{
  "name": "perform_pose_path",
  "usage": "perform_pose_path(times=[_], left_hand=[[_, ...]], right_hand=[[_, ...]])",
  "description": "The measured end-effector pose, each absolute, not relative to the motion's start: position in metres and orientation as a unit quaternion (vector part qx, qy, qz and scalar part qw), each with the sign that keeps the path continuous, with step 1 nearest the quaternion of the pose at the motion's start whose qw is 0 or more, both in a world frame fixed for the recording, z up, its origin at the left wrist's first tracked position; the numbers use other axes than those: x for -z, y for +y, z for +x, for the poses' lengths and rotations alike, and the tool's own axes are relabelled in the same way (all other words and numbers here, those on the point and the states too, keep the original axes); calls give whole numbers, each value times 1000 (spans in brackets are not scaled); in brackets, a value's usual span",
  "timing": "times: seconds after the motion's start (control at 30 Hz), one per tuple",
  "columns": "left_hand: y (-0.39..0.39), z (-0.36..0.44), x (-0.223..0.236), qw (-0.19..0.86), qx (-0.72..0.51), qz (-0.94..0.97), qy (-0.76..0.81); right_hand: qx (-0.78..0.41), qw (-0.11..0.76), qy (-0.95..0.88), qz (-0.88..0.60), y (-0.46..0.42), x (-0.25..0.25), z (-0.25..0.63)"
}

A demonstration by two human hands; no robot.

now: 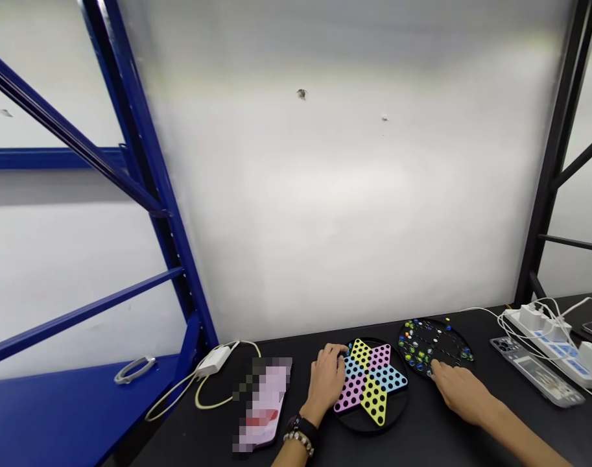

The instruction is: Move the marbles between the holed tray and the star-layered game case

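A round black Chinese checkers board (375,401) bears a star of yellow, pink and light blue points dotted with dark holes. My left hand (327,375) lies over its left rim, fingers curled at the upper-left blue point; whatever they hold is hidden. To the right, a round black tray (454,334) contains loose glass marbles (417,353) in blue, green, yellow and other colours. At the tray's near edge, my right hand (458,388) has its fingertips drawn together by the marbles. What is between them cannot be made out.
Left of the board lies a pink phone (266,408), partly pixelated, beside a white adapter (214,360) and its cable. A clear case (539,373) and a power strip (553,344) with plugs are at right. A blue metal frame (144,143) rises at left, before a white wall (344,194).
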State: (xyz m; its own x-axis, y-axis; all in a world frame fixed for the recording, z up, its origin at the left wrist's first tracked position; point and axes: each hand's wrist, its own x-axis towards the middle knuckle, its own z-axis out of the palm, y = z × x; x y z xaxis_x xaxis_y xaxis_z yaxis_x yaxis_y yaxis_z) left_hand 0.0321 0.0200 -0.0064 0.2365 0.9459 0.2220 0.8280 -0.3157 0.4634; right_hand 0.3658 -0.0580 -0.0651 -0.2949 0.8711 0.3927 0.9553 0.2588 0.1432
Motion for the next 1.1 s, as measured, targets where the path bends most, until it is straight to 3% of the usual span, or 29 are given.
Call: perform_pose_path(times=[0.13,0.23,0.33,0.43,0.5,0.6,0.83,0.93,1.0,1.1], left_hand=[[21,32,7,127,-232,776,572],[21,32,8,125,-232,777,572],[20,32,8,123,-229,776,574],[18,31,8,122,-226,776,576],[18,31,8,121,-225,777,575],[18,31,8,121,-226,777,575],[19,31,10,121,-228,776,575],[19,31,11,119,-228,776,576],[19,31,10,117,-227,776,576],[19,31,9,116,-227,777,576]], right_hand=[[223,157,-782,-561,-62,66,365],[165,208,-776,-571,-63,60,362],[-39,354,-707,-611,-60,43,363],[-294,547,-508,-597,-55,20,373],[-394,610,-394,-563,-52,8,385],[-395,590,-382,-592,-51,7,403],[-54,295,-629,-718,-70,49,421],[37,221,-672,-706,-76,62,418],[55,222,-682,-695,-76,63,415],[-31,318,-651,-689,-73,54,409]])
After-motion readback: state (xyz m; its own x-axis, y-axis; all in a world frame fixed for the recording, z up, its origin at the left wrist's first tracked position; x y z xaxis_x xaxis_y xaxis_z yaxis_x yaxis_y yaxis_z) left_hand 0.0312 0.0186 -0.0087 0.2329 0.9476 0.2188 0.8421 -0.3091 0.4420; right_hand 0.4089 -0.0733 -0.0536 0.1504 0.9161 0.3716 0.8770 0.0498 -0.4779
